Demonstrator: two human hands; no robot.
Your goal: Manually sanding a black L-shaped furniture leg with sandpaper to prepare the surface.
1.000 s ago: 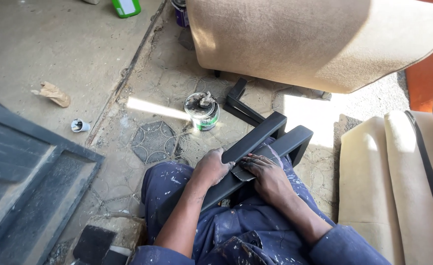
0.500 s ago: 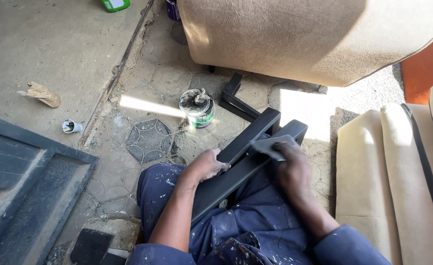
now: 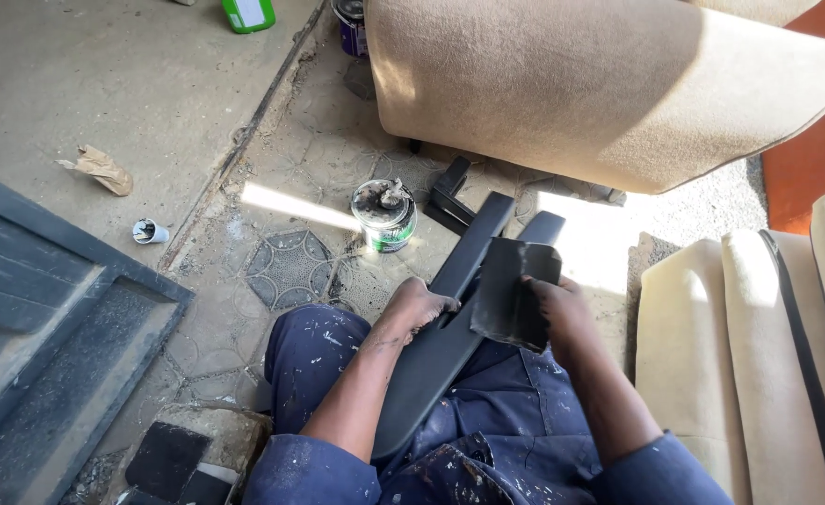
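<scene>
At the far left a dark panelled door (image 3: 48, 309) lies flat on the concrete floor (image 3: 104, 84), cut off by the frame edge. Near it sit a crumpled scrap of brown paper (image 3: 102, 170) and a small white cup (image 3: 150, 231) on its side. At the top edge a green container (image 3: 249, 13) and a purple tin (image 3: 352, 21) are only partly in view. An open paint tin (image 3: 385, 215) with a crusted lid stands on the patterned floor tiles, just beyond the person's knee.

The left hand (image 3: 419, 304) is curled over the edge of a long black wooden piece (image 3: 450, 318) that rests across the lap and points toward the tin; its lower end is hidden behind the forearm. The right hand (image 3: 555, 309) pinches a dark sheet, probably sandpaper (image 3: 513, 290), with the thumb on top and the fingers hidden beneath, holding it over the black piece. A second black bar (image 3: 542, 227) is mostly covered by the sheet.

Beyond are a beige upholstered seat back (image 3: 609, 84) and, at right, cream cushions (image 3: 759, 355), both cropped.
</scene>
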